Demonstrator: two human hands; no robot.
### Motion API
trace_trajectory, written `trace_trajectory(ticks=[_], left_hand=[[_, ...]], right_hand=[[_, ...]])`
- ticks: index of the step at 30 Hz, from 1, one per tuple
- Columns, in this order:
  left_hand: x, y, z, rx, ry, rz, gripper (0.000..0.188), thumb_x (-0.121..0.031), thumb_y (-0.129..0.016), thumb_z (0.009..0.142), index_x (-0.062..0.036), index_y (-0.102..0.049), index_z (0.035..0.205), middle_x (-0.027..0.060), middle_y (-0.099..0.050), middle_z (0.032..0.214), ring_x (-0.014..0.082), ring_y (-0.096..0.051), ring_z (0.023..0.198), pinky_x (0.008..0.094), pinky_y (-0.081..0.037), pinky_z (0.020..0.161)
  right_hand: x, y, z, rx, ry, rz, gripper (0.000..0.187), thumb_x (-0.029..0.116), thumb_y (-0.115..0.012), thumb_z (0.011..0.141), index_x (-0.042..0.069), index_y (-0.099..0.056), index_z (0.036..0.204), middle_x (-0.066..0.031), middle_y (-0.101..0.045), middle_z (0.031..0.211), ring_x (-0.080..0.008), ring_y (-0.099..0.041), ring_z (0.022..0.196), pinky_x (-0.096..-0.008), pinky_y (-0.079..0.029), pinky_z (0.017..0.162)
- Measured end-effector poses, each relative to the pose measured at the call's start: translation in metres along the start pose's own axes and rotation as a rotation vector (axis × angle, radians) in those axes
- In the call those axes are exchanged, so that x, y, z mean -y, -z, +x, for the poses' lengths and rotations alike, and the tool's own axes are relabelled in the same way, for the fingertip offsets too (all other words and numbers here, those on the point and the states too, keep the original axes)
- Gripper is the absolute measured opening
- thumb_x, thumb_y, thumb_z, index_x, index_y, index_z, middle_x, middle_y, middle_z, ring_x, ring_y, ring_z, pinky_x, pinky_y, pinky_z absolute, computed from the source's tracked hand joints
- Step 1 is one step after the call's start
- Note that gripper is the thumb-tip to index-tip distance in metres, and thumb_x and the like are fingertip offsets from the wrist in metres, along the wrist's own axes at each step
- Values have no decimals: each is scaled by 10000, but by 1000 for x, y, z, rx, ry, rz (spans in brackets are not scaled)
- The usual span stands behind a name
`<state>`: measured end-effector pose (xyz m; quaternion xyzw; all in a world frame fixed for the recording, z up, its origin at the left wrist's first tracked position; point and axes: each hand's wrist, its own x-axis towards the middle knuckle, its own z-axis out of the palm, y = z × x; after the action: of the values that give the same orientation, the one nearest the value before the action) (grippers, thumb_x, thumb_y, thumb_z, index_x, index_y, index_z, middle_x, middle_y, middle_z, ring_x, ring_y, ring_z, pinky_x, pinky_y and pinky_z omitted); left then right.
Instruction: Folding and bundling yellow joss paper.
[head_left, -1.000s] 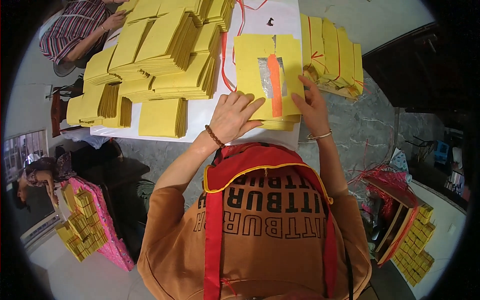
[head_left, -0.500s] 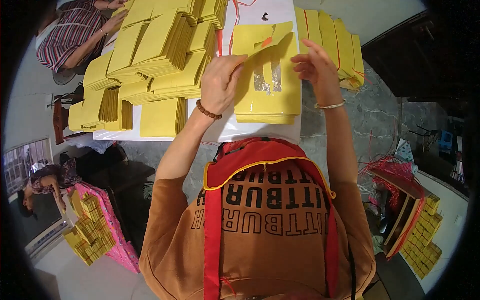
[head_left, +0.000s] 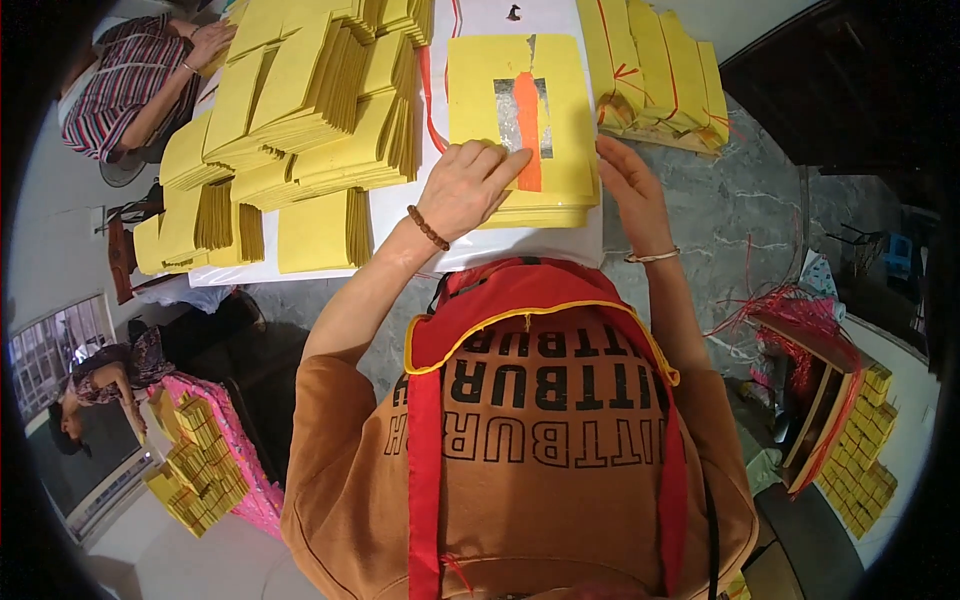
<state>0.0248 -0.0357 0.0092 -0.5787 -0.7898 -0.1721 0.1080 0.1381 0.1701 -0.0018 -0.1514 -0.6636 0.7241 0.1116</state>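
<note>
Two hands meet one yellow paper sheet with an orange strip (head_left: 520,110): left hand (head_left: 470,185) presses its near edge, fingers flat, grasping nothing; right hand (head_left: 630,185) rests open alongside.

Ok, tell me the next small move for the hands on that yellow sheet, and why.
Probably slide the left hand up along the orange strip, pressing it flat. Its fingertips rest at the strip's lower end on the top yellow sheet, while the right hand steadies the stack's right edge.
</note>
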Motion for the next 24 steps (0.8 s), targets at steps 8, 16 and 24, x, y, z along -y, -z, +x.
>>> trace_trajectory(ticks=[8, 16, 24], left_hand=[[13, 10, 0, 40, -172, 7, 410, -124, -599, 745, -108, -547, 1152, 65, -552, 1060, 207, -543, 831, 335, -466, 697], [16, 12, -5, 94, -151, -160, 460, -248, -680, 716, -37, -562, 1108, 114, -535, 1146, 284, -517, 951, 360, -448, 797], [24, 23, -1, 140, 93, -596, 213, -194, -644, 786, -35, -625, 926, 119, -623, 836, 278, -593, 760, 348, -473, 674]], right_hand=[[-1, -1, 2, -10, -45, -56, 324, 120, -547, 864, 23, -530, 1173, -45, -602, 924, -80, -538, 827, -215, -426, 735], [14, -8, 1, -47, -186, 115, 383, 162, -569, 858, 53, -491, 1217, -48, -591, 936, -108, -564, 845, -248, -472, 715], [12, -14, 6, -37, -366, 111, 392, 324, -470, 911, 108, -474, 1238, -30, -543, 1023, -123, -549, 882, -259, -492, 668]])
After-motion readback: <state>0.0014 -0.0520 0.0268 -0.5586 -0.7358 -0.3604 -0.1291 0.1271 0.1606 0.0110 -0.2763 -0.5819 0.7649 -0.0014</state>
